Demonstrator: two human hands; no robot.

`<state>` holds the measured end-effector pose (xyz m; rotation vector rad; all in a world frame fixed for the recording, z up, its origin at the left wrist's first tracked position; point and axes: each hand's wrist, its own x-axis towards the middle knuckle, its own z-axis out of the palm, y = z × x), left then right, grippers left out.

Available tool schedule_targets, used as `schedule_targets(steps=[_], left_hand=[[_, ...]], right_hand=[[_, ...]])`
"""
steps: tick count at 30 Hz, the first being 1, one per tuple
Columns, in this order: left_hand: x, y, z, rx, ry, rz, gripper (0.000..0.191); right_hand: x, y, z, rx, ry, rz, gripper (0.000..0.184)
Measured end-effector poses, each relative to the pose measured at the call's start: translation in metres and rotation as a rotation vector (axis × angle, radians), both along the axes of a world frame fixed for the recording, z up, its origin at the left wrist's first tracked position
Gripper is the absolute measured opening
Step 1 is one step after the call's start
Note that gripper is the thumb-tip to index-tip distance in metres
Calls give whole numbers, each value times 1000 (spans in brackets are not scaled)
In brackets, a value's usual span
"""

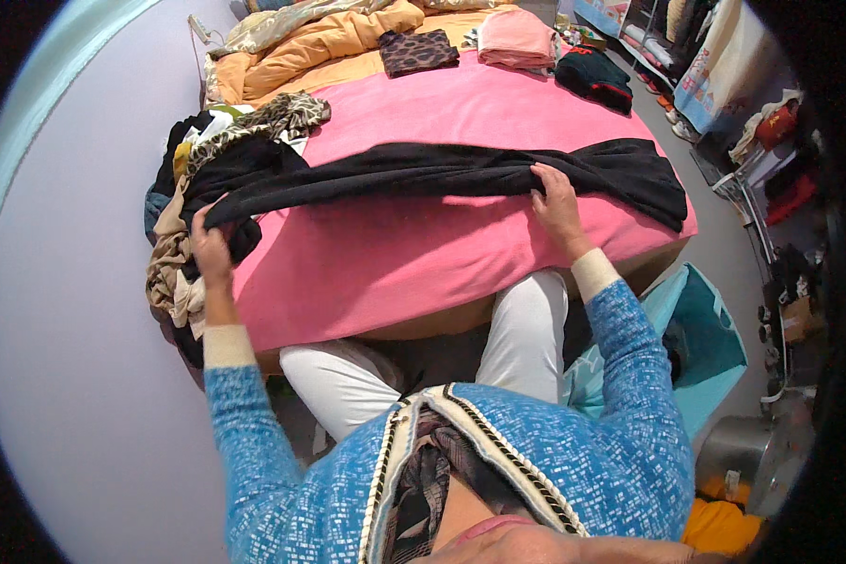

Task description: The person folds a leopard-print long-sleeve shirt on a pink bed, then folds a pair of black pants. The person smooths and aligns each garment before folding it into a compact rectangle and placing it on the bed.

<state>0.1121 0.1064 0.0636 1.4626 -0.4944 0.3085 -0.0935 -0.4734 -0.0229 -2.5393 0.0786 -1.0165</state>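
A long black cloth garment (423, 169) lies stretched crosswise over the pink bed cover (366, 282). My left hand (211, 247) grips its left end, beside a heap of mixed clothes (173, 247). My right hand (558, 204) is on the garment's near edge, right of the middle; the fingertips press at the fabric, and whether they pinch it is not plain. The garment's wider right end spreads towards the bed's right edge. Beyond it lie a folded leopard-print cloth (417, 53), a folded light-pink cloth (515, 39) and a folded black garment with red trim (593, 77).
An orange quilt (310, 56) is bunched at the far left of the bed. A wall (92, 282) rises on the left. On the right, a turquoise fabric bin (712, 345) stands on the floor near my right arm, with a metal rack (751, 211) and shoes (682, 129) beyond.
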Motion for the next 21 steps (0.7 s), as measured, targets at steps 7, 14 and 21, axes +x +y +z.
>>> schedule_targets(steps=[7,14,21], left_hand=[[-72,68,-19,1229,421,-56,29],[-84,31,10,1170,-85,-43,31],[-56,-90,-30,863,-194,-188,32]], right_hand=[[-36,-41,-7,5,23,-95,32],[-46,-70,-3,-49,92,-299,38],[-58,-112,-21,-154,307,-591,63]])
